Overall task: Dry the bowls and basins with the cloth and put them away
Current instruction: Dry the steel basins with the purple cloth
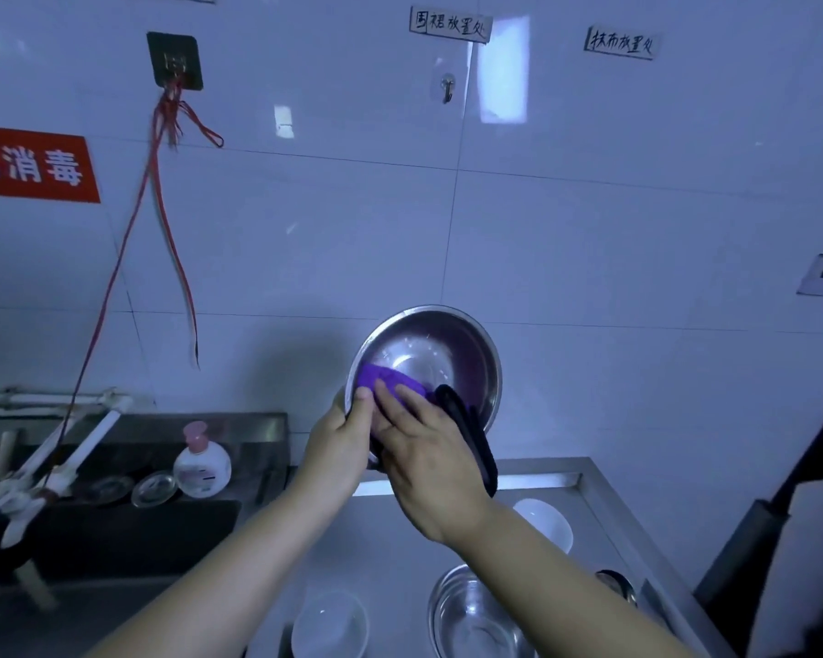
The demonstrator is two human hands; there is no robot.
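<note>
Steel round basin [440,353] gripped by left hand [340,439]; right hand [428,463] presses purple cloth [390,379] inside.

Basin [440,353] tilted up before me, cloth [390,379] in it under my R fingers [400,406]; L thumb [363,406] on rim, bowls below.

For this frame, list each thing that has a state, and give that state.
Steel basin: held up, tilted toward the camera.
Purple cloth: pressed inside the basin.
Left hand: gripping the basin's rim.
Right hand: pressing the cloth into the basin.
Second basin: upright on the counter.
White bowl: upright on the counter.
Far white bowl: upright on the counter.
Soap bottle: upright by the sink.
</note>
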